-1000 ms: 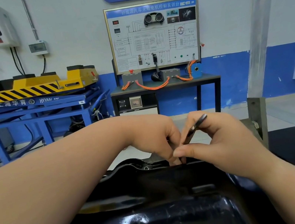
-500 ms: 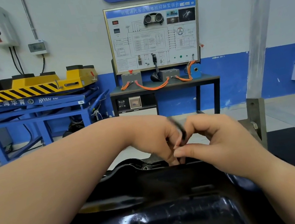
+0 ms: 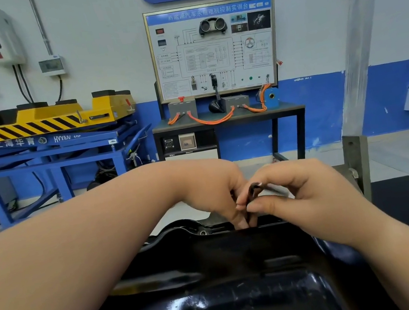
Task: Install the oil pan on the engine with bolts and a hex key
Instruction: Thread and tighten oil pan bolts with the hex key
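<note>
The glossy black oil pan fills the lower middle of the view, its far flange running left to right. Both hands meet at that far edge. My right hand pinches a dark L-shaped hex key, whose long arm points right and whose short arm goes down between the fingers. My left hand curls its fingertips around the lower part of the key at the flange. The bolt under the key is hidden by the fingers. An open bolt hole shows on the flange just to the left.
A grey metal stand bracket rises at the right beside the pan. Behind are a black trainer bench with a wiring board and a blue and yellow lift table on the left.
The hex key's long arm has swung: it pointed up to the right, then stood near upright, and now lies low toward the right. Both hands stayed at the far flange.
</note>
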Demonstrator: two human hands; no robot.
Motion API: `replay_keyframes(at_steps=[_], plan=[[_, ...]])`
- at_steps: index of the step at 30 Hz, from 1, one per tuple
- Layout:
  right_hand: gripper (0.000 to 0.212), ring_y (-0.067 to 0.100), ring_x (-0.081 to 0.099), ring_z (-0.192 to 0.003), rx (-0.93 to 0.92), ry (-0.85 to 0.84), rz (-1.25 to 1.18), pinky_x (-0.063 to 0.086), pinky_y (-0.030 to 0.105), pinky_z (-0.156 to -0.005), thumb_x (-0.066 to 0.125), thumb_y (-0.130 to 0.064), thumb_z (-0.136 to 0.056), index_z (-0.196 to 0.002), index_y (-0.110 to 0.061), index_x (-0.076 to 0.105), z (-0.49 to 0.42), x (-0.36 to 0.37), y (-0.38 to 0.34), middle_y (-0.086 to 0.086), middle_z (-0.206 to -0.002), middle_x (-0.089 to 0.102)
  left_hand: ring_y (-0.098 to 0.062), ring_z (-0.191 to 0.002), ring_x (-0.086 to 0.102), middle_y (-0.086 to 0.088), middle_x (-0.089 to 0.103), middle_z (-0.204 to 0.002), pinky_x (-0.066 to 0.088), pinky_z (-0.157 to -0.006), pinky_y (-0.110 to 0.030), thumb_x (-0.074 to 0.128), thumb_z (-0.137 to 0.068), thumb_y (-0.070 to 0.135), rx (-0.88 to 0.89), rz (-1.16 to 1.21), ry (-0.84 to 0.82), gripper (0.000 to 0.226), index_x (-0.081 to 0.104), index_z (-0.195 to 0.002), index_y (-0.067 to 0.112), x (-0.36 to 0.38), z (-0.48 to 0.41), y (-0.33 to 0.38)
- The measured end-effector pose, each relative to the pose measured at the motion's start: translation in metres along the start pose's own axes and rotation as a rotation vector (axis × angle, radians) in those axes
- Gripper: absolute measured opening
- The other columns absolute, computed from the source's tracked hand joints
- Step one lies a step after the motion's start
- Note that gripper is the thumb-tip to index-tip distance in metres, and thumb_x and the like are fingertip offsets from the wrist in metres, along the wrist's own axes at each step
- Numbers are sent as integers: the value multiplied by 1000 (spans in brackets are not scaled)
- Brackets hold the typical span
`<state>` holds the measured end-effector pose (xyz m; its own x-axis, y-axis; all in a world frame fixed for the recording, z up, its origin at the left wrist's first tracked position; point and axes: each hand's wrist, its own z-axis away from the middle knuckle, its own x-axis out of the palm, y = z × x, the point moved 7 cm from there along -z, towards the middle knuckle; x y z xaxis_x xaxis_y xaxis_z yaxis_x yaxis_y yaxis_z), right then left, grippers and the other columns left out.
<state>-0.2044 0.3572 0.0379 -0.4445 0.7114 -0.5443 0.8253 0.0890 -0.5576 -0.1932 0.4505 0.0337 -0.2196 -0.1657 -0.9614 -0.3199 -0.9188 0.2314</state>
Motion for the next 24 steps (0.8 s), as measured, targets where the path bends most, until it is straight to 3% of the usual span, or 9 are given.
replay_keyframes(at_steps=[4, 8, 10, 13, 16, 18, 20, 24], plan=[[16, 12, 65, -75, -4, 67, 40, 51, 26, -74, 76, -22, -71, -75, -10, 67, -1, -3, 1, -2, -75, 69, 8, -52, 50, 23, 53, -49, 34, -51, -4, 71, -80, 21, -9, -14, 6, 30, 57, -58, 34, 1, -1, -1], [24, 14, 68, -85, 19, -11, -98, 54, 25, -80, 73, -8, -78, -99, -20, 70, 0, 0, 3, -1, -88, 72, 14, -54, 49, 33, 51, -47, 33, -52, -2, 70, -81, 22, 17, -58, -17, 3, 70, -78, 23, 3, -3, 1], [31, 16, 68, -92, 24, -49, -145, 56, 27, -81, 67, -6, -81, -107, -24, 68, 2, -1, 3, -7, -96, 73, 18, -58, 49, 38, 51, -49, 33, -56, -1, 70, -82, 21, 35, -81, -24, 9, 72, -90, 19, 3, -2, 1], [27, 16, 70, -86, 35, -71, -163, 57, 28, -77, 62, -2, -85, -98, -23, 72, 3, 0, 0, -7, -92, 75, 13, -54, 50, 33, 53, -49, 34, -57, -3, 71, -81, 17, 23, -33, -33, 7, 69, -74, 17, 3, -2, -1], [15, 13, 69, -75, 41, -49, -127, 56, 20, -70, 66, 3, -81, -86, -8, 74, 2, 0, 0, -4, -82, 74, 6, -54, 50, 23, 54, -49, 37, -60, -9, 72, -79, 22, -15, -49, -8, 30, 57, -59, 37, 3, -3, -2], [3, 8, 67, -72, 13, -12, -77, 52, 16, -68, 72, -3, -75, -78, -3, 71, 1, -1, -1, -4, -77, 71, 6, -50, 48, 20, 54, -49, 33, -53, -5, 71, -79, 21, -29, -59, 2, 35, 55, -55, 40, 1, -3, -3], [11, 10, 65, -73, 10, 35, -16, 52, 22, -71, 76, -13, -71, -73, -7, 66, 0, -2, -1, -3, -74, 69, 6, -49, 48, 19, 54, -48, 34, -50, -5, 69, -81, 21, -35, -64, 6, 38, 53, -53, 40, 0, -3, -2], [9, 14, 66, -80, 11, 10, -40, 53, 29, -77, 74, -15, -78, -84, -14, 68, 0, 1, 0, -2, -81, 70, 11, -52, 49, 20, 51, -49, 35, -52, -3, 67, -83, 20, 7, -76, 6, 30, 57, -60, 36, 0, -1, 2]])
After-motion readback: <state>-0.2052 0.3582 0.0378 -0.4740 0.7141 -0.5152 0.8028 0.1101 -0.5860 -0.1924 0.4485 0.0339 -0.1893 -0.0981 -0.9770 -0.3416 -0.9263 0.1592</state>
